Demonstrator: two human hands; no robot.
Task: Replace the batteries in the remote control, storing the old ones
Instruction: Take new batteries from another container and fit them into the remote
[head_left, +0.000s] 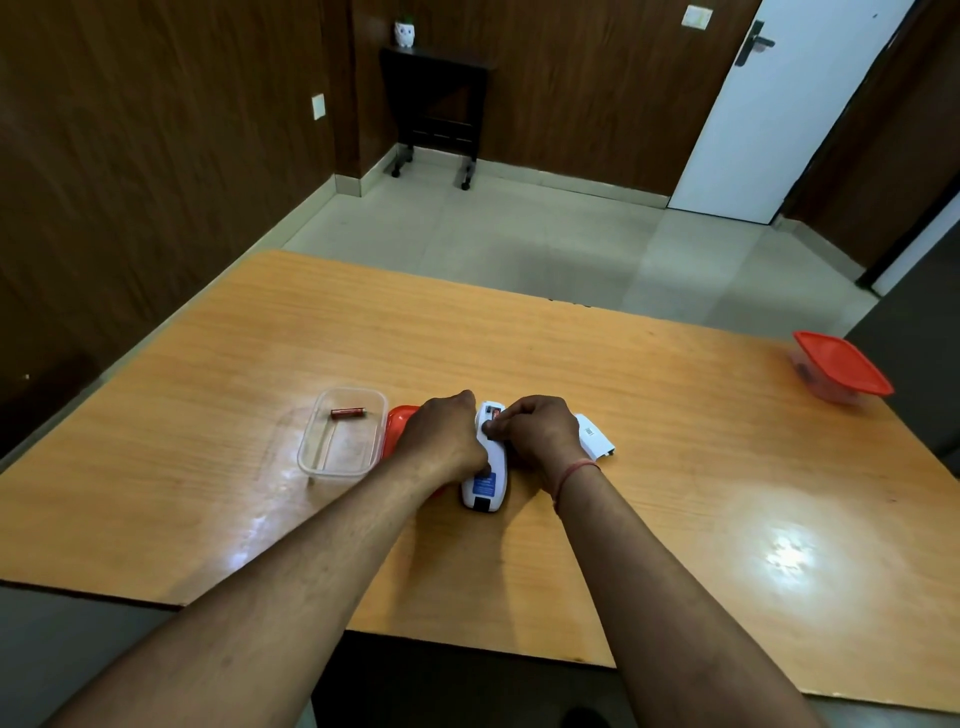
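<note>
On the wooden counter (649, 441), near its front edge, a white remote control (487, 470) lies back up with its battery bay uncovered. At its left side the left hand (447, 436) is closed around it, thumb on the casing. From the right, the right hand (537, 431) pinches its fingers at the bay. Just right lies the white battery cover (595, 436). Left of the hands, an open clear container (343, 434) holds one red battery (348, 413), its red lid (400, 423) beside it. Far right stands a closed red-lidded container (839, 366).

Both hands (447, 434) (540, 431) on the white remote (488, 483), one battery (348, 413) in the clear tub (311, 457) alongside.
</note>
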